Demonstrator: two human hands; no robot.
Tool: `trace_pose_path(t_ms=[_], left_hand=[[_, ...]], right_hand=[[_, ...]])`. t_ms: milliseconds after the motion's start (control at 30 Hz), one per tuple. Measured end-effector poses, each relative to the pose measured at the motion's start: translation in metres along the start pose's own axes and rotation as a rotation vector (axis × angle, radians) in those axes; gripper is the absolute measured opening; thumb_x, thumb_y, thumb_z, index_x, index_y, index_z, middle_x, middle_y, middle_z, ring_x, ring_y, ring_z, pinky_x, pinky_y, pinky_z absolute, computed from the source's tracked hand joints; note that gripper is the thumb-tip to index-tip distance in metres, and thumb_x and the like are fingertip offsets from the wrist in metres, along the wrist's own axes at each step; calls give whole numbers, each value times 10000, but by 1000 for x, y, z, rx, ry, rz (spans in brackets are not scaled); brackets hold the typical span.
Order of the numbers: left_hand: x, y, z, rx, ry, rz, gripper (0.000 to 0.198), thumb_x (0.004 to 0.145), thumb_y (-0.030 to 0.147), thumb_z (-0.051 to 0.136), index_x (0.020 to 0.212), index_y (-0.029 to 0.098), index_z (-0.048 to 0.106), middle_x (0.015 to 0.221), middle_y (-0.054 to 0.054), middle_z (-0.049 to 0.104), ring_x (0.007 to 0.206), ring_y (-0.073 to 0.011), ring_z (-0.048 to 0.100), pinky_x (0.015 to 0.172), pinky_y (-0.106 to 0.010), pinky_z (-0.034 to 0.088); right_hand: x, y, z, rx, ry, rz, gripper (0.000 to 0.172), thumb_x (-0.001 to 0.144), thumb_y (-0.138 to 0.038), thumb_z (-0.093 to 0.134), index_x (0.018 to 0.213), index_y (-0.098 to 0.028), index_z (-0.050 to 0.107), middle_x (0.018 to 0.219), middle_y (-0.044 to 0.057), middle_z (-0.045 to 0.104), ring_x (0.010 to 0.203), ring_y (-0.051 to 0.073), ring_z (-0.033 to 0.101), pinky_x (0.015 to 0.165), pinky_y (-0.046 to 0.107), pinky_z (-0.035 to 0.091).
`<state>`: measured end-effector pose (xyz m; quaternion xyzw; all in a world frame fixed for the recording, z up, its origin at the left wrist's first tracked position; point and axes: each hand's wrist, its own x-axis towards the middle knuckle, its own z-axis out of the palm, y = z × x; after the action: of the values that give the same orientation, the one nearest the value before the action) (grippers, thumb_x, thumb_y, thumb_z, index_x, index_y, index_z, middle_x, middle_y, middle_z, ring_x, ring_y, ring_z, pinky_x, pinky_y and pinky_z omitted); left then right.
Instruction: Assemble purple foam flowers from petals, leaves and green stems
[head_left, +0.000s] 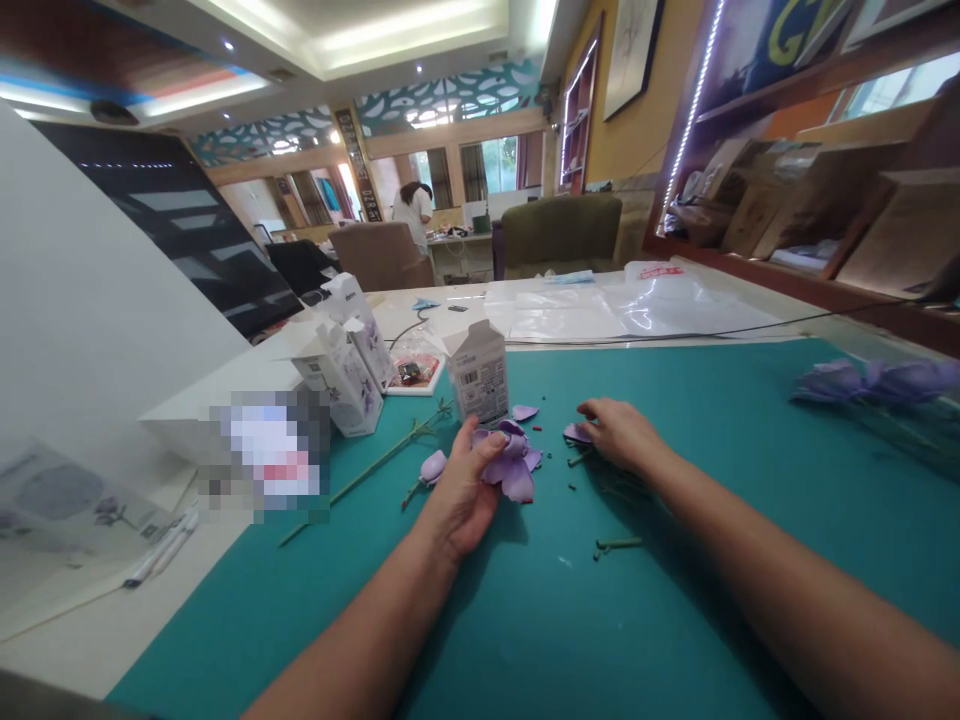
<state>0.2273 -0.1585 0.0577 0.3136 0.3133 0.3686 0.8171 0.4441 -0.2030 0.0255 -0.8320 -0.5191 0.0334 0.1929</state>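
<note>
- Head view: the purple flower head [514, 465] lies low on the green mat [675, 620], near the middle of the worktop, in the grip of the left hand [461, 490].
- Left-hand fingers [487, 448] are curled round the bloom from its left side, thumb on top. The petals spread out to the right, away from the palm and towards the other hand.
- The right hand [619, 432] rests palm down just to the right of the bloom. Its fingers are bent onto a loose petal [574, 433] that shows at the hand's left edge. Whether that petal is pinched or only touched cannot be told.
- Relation noted: the loose petal lies between the two hands, to the right of the flower head and near it. The right hand is on it and the left is occupied.
- Two more petals lie apart: one left of the bloom [433, 466], one beyond it [524, 411] beside a small white carton [478, 372].
- A long green stem [390, 455] runs diagonally from the carton's foot towards the near left.
- A short stem piece [619, 543] lies on the mat nearer the person, and small offcuts are scattered about.
- Further boxes [341, 370] stand at the left. Other purple flowers [877, 380] lie well apart at the far right.
</note>
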Motion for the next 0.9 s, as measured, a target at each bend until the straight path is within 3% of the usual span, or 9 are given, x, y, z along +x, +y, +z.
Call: trace_pose_path(t_ms=[200,367,433,500,600,733,800,900], left_hand=[[4,1,-3,11,-14,-4,738,699,138,705,1345,232,362,985,-29,657,756,-122,636,664,-235,491],[7,1,-7,71,-27,-7,802,695,192,706,1380,255,294,1006,-43,647,744,-170,656,629,-288,501],[7,0,-8,90,-29,8,828,686,203,712,1388,265,276,1046,-52,638,763,-186,660,636,-305,504],[7,0,-7,100,-23,33,839,678,200,718,1390,267,279,1086,-58,629,800,-182,658,670,-301,504],[7,0,-6,114,-21,83,868,658,191,736,1396,259,284,1096,-57,633,827,-164,651,737,-287,497],[8,0,-6,128,-20,137,918,627,190,763,1405,253,279,1055,-49,652,822,-157,645,791,-288,484],[10,0,-7,127,-20,153,924,617,192,771,1402,245,287,1042,-46,657,825,-153,643,803,-283,478],[12,1,-9,126,-37,167,923,612,197,773,1399,235,291,996,-38,668,784,-144,644,782,-274,480]], right_hand=[[10,1,18,-20,-25,16,158,777,-237,571,847,-158,688,964,155,649,914,283,571,736,349,381],[9,-2,14,104,6,52,122,781,-251,554,713,-175,621,813,93,644,770,213,570,642,295,381],[4,-8,8,168,29,65,132,796,-280,532,774,-181,618,783,67,638,732,188,571,608,274,392],[-3,-18,2,291,40,65,209,797,-276,517,961,-190,612,788,37,626,674,153,575,577,252,412],[-19,-37,-9,694,-22,76,420,764,-249,520,1181,-208,539,743,-5,580,552,114,557,522,241,438],[-40,-57,-18,1003,-119,103,262,695,-298,596,934,-191,591,703,-9,591,589,135,603,529,252,461],[-47,-60,-20,1062,-134,146,190,655,-313,638,770,-189,552,681,-7,604,628,150,630,543,250,463],[-55,-60,-19,1062,-154,190,219,620,-342,674,646,-187,522,615,-8,607,597,134,599,546,245,449]])
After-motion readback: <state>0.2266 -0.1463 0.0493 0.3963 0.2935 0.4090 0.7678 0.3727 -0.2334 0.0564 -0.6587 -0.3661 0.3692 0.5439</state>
